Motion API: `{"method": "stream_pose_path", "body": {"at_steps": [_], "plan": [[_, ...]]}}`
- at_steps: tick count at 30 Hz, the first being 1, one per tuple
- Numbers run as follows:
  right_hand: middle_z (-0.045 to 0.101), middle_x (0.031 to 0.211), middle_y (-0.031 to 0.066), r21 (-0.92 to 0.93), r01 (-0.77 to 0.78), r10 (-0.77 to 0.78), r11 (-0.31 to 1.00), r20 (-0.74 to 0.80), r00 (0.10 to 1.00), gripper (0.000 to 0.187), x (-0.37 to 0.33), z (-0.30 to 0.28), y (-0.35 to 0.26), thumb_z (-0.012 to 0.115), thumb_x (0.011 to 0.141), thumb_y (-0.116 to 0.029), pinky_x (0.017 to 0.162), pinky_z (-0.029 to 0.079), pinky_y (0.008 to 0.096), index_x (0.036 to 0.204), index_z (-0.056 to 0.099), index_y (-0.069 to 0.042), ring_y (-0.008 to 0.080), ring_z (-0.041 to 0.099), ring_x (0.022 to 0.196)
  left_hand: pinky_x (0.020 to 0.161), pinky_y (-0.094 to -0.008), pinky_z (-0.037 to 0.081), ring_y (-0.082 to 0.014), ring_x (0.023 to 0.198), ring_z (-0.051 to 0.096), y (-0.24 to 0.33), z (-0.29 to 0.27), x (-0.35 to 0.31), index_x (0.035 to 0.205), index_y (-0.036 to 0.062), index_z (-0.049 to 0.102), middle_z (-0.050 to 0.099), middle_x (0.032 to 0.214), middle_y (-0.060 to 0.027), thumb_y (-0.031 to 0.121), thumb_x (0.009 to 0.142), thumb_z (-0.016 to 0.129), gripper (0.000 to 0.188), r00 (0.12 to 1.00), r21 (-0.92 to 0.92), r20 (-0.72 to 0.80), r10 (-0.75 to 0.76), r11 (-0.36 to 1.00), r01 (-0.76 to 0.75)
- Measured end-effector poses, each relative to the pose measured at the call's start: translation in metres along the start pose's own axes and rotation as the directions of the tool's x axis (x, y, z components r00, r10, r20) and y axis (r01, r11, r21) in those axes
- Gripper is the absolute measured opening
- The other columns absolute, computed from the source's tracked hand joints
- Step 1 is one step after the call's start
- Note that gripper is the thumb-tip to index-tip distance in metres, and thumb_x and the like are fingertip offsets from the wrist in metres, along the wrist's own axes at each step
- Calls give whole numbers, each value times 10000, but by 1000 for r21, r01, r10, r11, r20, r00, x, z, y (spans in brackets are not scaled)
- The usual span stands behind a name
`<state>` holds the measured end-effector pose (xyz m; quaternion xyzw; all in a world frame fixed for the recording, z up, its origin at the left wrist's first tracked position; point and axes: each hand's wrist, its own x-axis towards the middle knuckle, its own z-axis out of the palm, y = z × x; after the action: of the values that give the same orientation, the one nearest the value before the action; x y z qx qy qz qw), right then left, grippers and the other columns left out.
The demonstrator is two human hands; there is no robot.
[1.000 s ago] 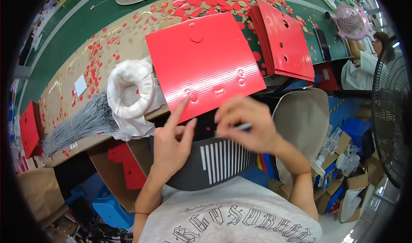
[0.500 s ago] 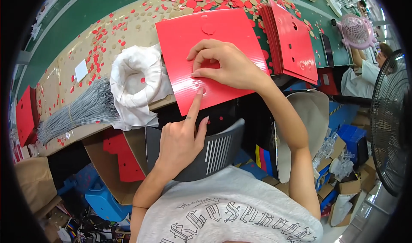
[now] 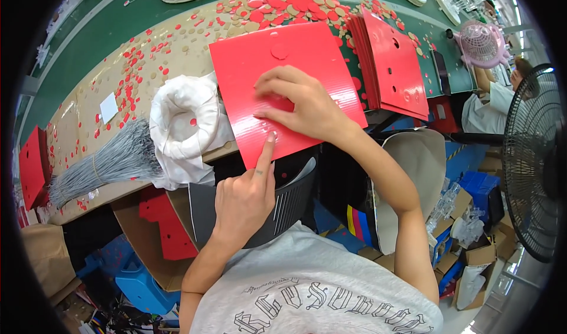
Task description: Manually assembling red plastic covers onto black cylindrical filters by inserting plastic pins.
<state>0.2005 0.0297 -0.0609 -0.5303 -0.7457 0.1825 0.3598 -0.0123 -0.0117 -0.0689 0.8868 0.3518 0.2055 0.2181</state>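
A glossy red corrugated sheet [image 3: 319,48] lies at the table's near edge, with a round cut outline near its far side and smaller cut marks near its close side. My left hand [image 3: 241,207] touches one of these small marks with its outstretched index fingertip; nothing shows in its grasp. Over the sheet's middle, my right hand [image 3: 307,107] has thumb and bent fingers apart, with no object visible between them. A stack of similar red boards [image 3: 398,77] with holes leans to the right of the sheet.
Red and brown cut-out discs [image 3: 295,3] litter the table. Left of the sheet are a ring wrapped in white cloth [image 3: 202,107] and a bundle of grey wire ties [image 3: 106,163]. Below is a cardboard box [image 3: 133,216]. At right stand a black fan [image 3: 534,163] and pink fan [image 3: 481,42].
The sheet appears slightly lower in view along with the surroundings. My left index finger stays on the sheet's near part; my right thumb and fingers have shifted slightly over it.
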Motion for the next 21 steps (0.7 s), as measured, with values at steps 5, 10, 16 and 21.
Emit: {"method": "stream_pose_path", "body": {"at_steps": [5,10,16,21], "plan": [[650,1240,105,-419,42,-82,907,-77,994,301,-3,-16,31,665,910,-174,972,480,410,1171,666,-23,285,586,1179,419,-398,452,-268,386,549,8,-8,3,1461,57,479,557,512,-97,115,907,661,586,998,21,61,-21,1000,20],[624,1300,81,-540,-19,-60,842,-129,990,328,2,-23,45,636,931,-157,1003,460,412,1252,665,-98,275,565,1222,418,-400,451,-273,386,548,3,-7,5,1453,44,482,552,513,-96,129,912,661,576,999,4,41,-6,1000,6],[624,1266,56,-569,-35,-33,822,-109,993,307,7,-24,39,665,898,-154,976,478,399,1201,710,-147,253,571,1204,418,-398,445,-273,382,539,4,-7,6,1447,44,491,551,511,-99,124,909,664,571,999,-16,51,-12,1000,13],[654,1197,65,-478,-79,37,875,-98,994,269,18,-28,45,701,862,-143,941,522,373,1128,739,-128,248,635,1106,417,-395,440,-273,378,533,-3,-2,5,1433,39,509,538,495,-95,120,896,676,568,1000,-62,10,10,998,-10]]}}
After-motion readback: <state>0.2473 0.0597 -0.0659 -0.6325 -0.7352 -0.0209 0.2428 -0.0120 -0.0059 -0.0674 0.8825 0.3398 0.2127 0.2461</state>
